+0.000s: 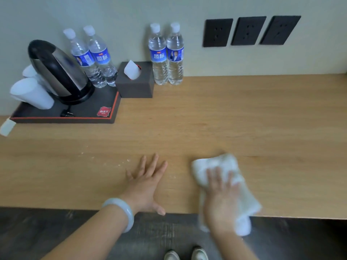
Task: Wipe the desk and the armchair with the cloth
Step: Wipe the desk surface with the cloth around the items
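Cloth (216, 164), white and crumpled, at the near edge of the tabletop (244, 119), our right grip (221, 199) pressing it open-palmed, our left grip (146, 184) spread flat on the wood nearby

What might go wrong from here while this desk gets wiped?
The crumbs on the desk by the left hand could get swept off the front edge onto the floor.
The two water bottles beside the tissue box stand loose on the desk; a wide wipe might topple them.
The cloth overhangs the front edge under the right hand and might slip off.
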Demonstrator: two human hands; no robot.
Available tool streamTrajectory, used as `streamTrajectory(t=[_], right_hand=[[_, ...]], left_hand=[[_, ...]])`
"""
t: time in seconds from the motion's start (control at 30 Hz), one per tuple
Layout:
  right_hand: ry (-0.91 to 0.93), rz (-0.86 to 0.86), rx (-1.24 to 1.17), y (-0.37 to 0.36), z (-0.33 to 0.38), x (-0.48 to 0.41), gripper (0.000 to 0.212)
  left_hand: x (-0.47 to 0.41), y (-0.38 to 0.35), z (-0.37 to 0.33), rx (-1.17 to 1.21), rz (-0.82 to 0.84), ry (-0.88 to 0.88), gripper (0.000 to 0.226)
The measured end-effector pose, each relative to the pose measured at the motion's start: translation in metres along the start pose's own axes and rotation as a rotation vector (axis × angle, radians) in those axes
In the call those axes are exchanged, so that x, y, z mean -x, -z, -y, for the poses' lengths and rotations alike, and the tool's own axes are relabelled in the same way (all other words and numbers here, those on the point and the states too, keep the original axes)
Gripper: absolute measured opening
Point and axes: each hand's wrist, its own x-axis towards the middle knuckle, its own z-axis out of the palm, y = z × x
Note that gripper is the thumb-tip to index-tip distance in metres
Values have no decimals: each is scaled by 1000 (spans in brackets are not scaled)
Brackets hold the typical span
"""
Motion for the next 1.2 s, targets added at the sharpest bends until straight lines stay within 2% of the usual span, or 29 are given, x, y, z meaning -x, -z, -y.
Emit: streamTrajectory(t=[0.1, 0.17, 0.23, 0.3, 0.4, 0.5, 0.57, 0.63, 0.77, 0.87, 0.93, 1.0, 1.13, 1.2], right_hand=[[240, 132, -96, -28, 91, 22, 59], [349, 200, -57, -26, 88, 19, 58], [409, 153, -94, -20, 38, 13, 55], [311, 88, -137, -5, -33, 2, 56], [-32, 10, -149, 28, -126, -17, 53], [-317, -25, -143, 44, -138, -27, 66], [-359, -25, -184, 38, -103, -25, 63], [-252, 43, -177, 24, -51, -15, 52], [-38, 42, -145, -9, 68, 11, 57], [-34, 156, -169, -29, 152, 18, 67], [-60, 131, -138, -40, 194, 18, 74], [-97, 124, -142, -42, 235, 20, 67], [8, 178, -161, -64, 309, 22, 63], [158, 205, -163, -73, 315, 24, 64]], left_hand=[[4, 4, -2, 61, -20, 25, 124], [8, 5, -2, 77, -25, 37, 122], [10, 7, -2, 50, 2, 42, 136], [11, 9, -1, 13, 27, 39, 144], [10, 9, 2, 15, 45, 35, 144], [9, 7, 4, 14, 54, 21, 145], [8, 6, 4, 19, 56, 15, 145], [8, 8, 3, 6, 54, 7, 145], [14, 5, 15, 37, -23, -17, 141], [32, 5, 74, 11, -79, 98, 144], [44, 8, 131, -16, -52, 194, 148], [55, 11, 183, -27, 2, 248, 149], [56, 8, 227, 8, 38, 198, 150], [53, 7, 228, 23, 42, 170, 148]])
